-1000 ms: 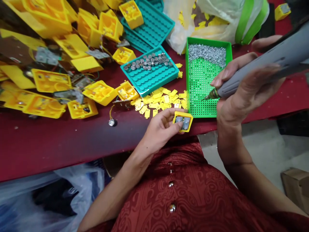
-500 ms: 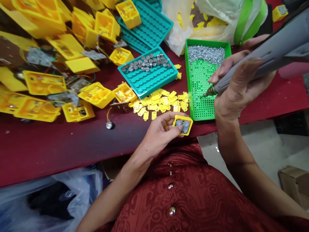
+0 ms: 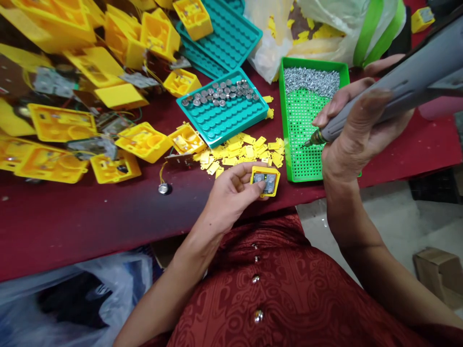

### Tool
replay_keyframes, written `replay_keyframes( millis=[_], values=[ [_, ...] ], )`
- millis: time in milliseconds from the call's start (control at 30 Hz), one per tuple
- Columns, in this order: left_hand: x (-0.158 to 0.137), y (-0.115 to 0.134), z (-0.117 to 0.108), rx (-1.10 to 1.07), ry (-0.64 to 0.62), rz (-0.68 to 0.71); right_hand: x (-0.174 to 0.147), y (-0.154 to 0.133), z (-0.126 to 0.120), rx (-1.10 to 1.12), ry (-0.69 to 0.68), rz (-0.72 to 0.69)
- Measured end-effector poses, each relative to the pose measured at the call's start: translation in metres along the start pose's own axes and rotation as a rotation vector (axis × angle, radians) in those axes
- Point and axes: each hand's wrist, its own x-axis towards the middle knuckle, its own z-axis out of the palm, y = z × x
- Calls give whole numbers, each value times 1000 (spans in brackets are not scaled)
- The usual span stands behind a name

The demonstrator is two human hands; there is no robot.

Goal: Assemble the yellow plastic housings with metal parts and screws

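My left hand (image 3: 237, 193) is closed around a small yellow plastic case (image 3: 275, 183), its thumb pressing on the grey part inside. That case is held just above the table's front edge. In my right hand (image 3: 358, 125) is a grey electric screwdriver (image 3: 383, 96), its tip pointing down and left over a green perforated tray (image 3: 284, 144). Small silver screws (image 3: 313, 82) are heaped at the tray's far end. Between the left hand and a teal tray (image 3: 217, 125) lie several small yellow covers (image 3: 231, 156). Round silver button cells (image 3: 222, 91) rest in the teal tray.
Many yellow cases (image 3: 58, 123) with wires and boards crowd the table's left side. More teal trays (image 3: 231, 38) lie at the back, beside a clear plastic bag (image 3: 267, 53). A small round silver part (image 3: 164, 188) on a wire lies near the front. A cardboard box (image 3: 439, 274) stands on the floor.
My left hand has moved slightly left and up with the yellow case, which now faces up more fully. My right hand and the screwdriver have hardly moved over the green tray.
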Motion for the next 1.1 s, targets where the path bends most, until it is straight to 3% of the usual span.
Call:
replay_keyframes(
  millis=[100,267,367,467,600,700,900,1000,1100],
  values=[
    [-1,-1,1,110,-80,115,-2,-4,6,-31,21,-25],
    [3,1,16,660,-356,605,-2,-13,8,-43,96,-132],
    [6,1,24,931,-464,690,-1,-14,8,83,105,-158],
    [2,0,28,987,-483,655,-3,-16,5,124,78,-144],
    [-8,-1,29,899,-489,599,-9,-19,-1,121,39,-156],
    [-14,2,26,686,-358,534,-12,-22,-2,198,24,-134],
    [-14,12,6,96,-54,130,-10,-25,-3,266,28,-125],
    [-13,11,0,-21,4,4,-9,-28,0,210,54,-139],
    [-13,7,1,-52,35,-23,-9,-38,2,241,80,-134]
  ],
)
